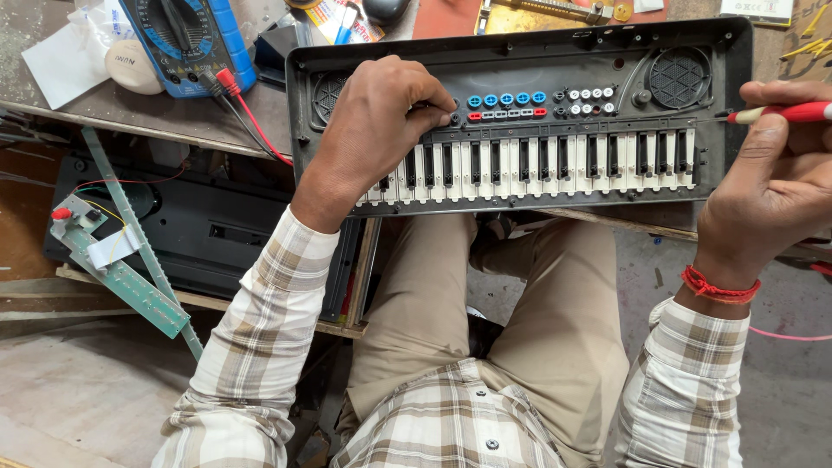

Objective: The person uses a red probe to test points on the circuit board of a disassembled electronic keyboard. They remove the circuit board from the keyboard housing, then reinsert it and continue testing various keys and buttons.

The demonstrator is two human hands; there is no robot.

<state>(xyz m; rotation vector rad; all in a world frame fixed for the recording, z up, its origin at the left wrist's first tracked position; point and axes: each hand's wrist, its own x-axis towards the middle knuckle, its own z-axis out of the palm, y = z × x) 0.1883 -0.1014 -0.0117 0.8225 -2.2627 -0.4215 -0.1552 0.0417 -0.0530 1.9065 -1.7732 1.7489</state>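
Fingers of the right hand [771,186] pinch a red-and-white screwdriver [784,113] at frame right; left hand [377,121] presses curled on the dark plastic toy keyboard [520,113].

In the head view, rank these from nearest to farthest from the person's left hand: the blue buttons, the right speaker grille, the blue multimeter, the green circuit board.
From the left hand:
1. Blue buttons, just right of the fingers on the keyboard panel.
2. Blue multimeter, up-left on the bench.
3. Right speaker grille and green circuit board, far right and lower left: too close to call.
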